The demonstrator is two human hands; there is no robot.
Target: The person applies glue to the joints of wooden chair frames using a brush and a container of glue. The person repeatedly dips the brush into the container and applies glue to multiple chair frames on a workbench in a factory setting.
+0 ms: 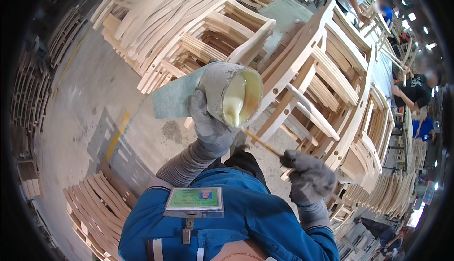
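Head view: the gloved left hand [207, 123] grips a tilted cup [215, 90] of cream liquid [232, 102]; the right pinches a stick [265, 143], its tip near the rim. Wooden frames [294, 69] crowd beyond. The cup partly hides a greenish board [171, 99]; distant workers [415, 90] blur.

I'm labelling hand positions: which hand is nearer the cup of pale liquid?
Left. The left hand grips the cup; the right hand is apart, lower right in the picture, holding a thin stick.
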